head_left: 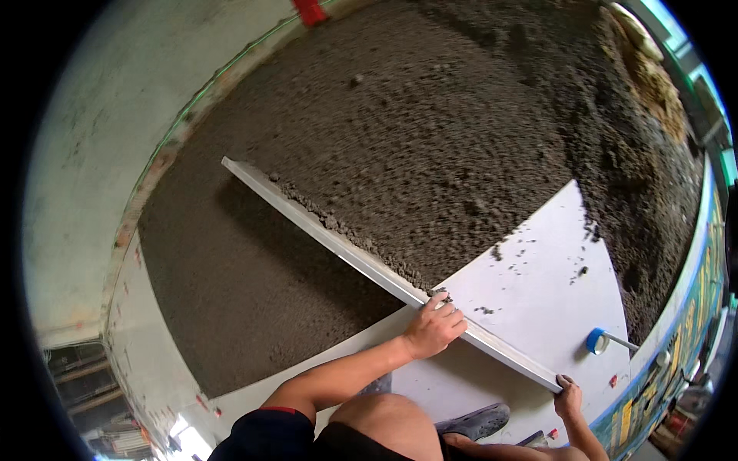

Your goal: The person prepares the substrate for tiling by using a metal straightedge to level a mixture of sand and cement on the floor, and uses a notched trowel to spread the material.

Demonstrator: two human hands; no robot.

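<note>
A long pale metal screed bar [367,266] slants across the view, from the far left down to the near right. My left hand [437,329] is closed around it near the middle of the view. At its near right end, my right hand [567,396] grips it too. Crumbs of damp mortar are piled along the bar's far edge. Beyond the bar the dark mortar bed [430,131] is rough and lumpy; on its near-left side lies a smoother, flatter part [246,300].
White floor tiles [557,261], dotted with mortar crumbs, lie under and beside the bar. A blue ring-shaped thing [596,341] with a thin rod stands right. Small red pieces [613,380] sit nearby. A loose mortar heap [615,154] borders the right. A green line runs along the left wall [138,84].
</note>
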